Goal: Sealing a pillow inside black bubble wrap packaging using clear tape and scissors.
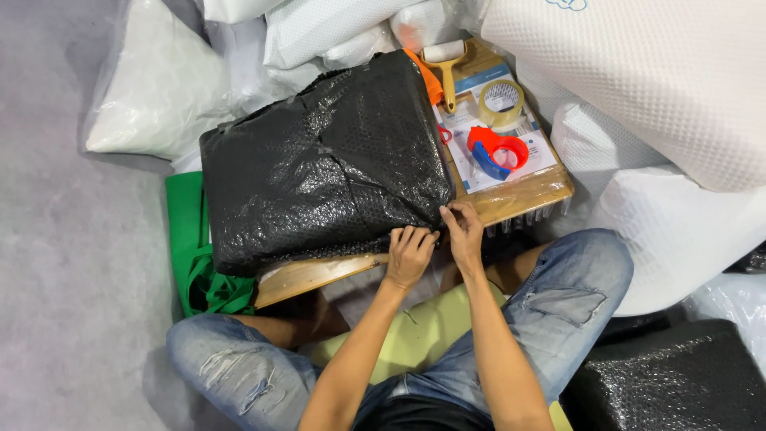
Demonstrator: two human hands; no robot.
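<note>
Two bare hands meet at the near edge of a bulky black parcel (327,160), seen from above. Far left, grey floor (64,239) lies open. A clear bag of white filling (152,88) sits at the upper left, and green fabric (195,255) pokes out beside and under the parcel's left edge. The parcel is wrapped in glossy, pebbled black bubble wrap, creased into folds, and fills most of a low wooden table (319,275), overhanging its near rim. The left hand (409,255) lies flat, fingers pressed on the wrap's lower edge, grip released. Just beside it, the right hand (463,227) pinches the wrap between fingertips at the parcel's lower right corner. On the table's right strip lie a yellow-handled roller (445,64), a roll of clear tape (500,102) and a red and blue tape dispenser (496,152), on printed paper. White quilted cushions (638,80) crowd the right side, leaving little room. Knees in torn jeans (574,279) frame the table.
</note>
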